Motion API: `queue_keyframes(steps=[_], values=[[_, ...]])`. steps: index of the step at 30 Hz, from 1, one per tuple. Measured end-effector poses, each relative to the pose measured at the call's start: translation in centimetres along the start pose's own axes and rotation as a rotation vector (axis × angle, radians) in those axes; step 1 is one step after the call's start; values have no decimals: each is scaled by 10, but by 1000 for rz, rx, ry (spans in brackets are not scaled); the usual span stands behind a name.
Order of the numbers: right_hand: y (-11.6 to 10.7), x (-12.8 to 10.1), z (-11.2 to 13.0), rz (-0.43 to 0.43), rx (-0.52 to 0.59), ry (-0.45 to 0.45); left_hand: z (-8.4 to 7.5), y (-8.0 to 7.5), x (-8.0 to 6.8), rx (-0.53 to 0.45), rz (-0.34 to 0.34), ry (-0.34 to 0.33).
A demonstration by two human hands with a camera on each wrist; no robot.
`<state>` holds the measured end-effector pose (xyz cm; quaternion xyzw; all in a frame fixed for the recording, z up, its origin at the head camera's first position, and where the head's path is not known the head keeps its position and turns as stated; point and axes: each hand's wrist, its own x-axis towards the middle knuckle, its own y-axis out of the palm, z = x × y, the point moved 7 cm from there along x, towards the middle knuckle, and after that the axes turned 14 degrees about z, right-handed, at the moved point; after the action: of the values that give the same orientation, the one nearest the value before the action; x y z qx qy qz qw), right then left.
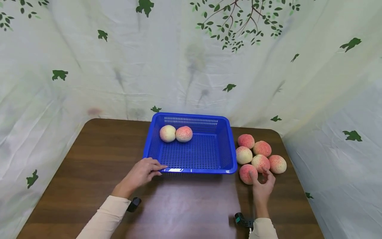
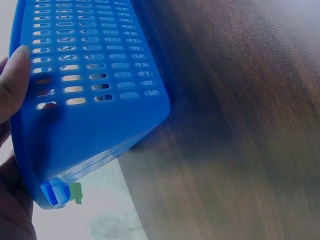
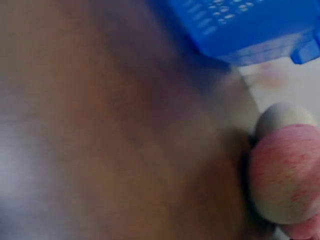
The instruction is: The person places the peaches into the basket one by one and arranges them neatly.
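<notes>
A blue slotted basket [image 1: 226, 146] stands mid-table with two peaches [image 1: 176, 133] in its far left corner. My left hand [image 1: 157, 169] holds the basket's near left rim, fingers on top. In the left wrist view a fingertip [image 2: 14, 75] presses the basket's outer wall [image 2: 100, 100]. Several more peaches [image 1: 262, 148] lie loose to the right of the basket. My right hand [image 1: 262, 175] reaches among them with fingers spread, its thumb against the nearest peach [image 1: 246, 172]. It grips none. The blurred right wrist view shows a red-speckled peach [image 3: 285, 175] close by and the basket's corner [image 3: 240, 25].
The dark wooden table [image 1: 104, 156] has rounded far corners. A leaf-printed cloth [image 1: 191, 66] hangs around it at the back and on both sides. Bare tabletop lies left of the basket and along the near edge between my arms.
</notes>
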<state>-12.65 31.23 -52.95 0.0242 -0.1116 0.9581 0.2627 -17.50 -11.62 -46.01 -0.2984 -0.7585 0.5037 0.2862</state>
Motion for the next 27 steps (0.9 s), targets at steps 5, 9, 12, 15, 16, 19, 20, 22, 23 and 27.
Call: queue_keyframes(steps=[5, 9, 12, 15, 16, 19, 20, 22, 23, 27], values=[[7, -6, -23, 7, -19, 13, 1, -3, 1, 2, 10, 0], [16, -9, -31, 32, -1, 34, 2, -4, 1, 2, 33, -2], [20, -10, -35, 58, 3, 41, 2, -4, -1, -12, 51, -10], [20, -11, -30, 86, -2, 27, 3, -1, -1, -26, 63, -27], [20, -10, -31, 93, -5, 26, 2, 0, 0, -27, 66, -32], [19, -8, -31, 118, -18, 36, 1, 1, 1, -22, 61, -39], [19, -7, -32, 122, -23, 44, 1, 1, 1, -19, 60, -41], [19, -6, -39, 123, -32, 65, 0, 0, 1, -9, 54, -35], [19, -6, -40, 122, -32, 74, 0, 0, 1, -2, 48, -30], [20, -7, -43, 109, -29, 104, -1, -2, 1, 11, 33, -9]])
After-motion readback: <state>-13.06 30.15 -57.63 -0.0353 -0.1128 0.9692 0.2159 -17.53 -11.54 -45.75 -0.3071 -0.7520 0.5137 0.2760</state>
